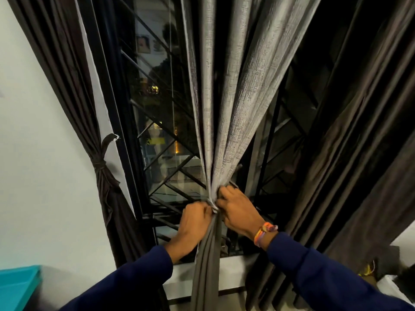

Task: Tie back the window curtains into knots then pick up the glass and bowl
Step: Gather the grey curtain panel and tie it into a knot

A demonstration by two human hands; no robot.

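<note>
A grey textured curtain [233, 97] hangs in the middle of the window, gathered into a narrow bunch at sill height. My left hand [194, 221] grips the bunch from the left and my right hand [238, 212] grips it from the right, both with fingers curled at the gathered point. Below the hands the grey cloth falls straight down past the sill. At the left a dark brown curtain [67, 75] is bound with a tie [100, 163] against the wall. No glass or bowl is in view.
A dark brown curtain [359, 153] hangs loose on the right. Black window bars [161, 131] stand behind the cloth. A white sill [233, 272] runs below. A teal container [15, 286] sits at the bottom left.
</note>
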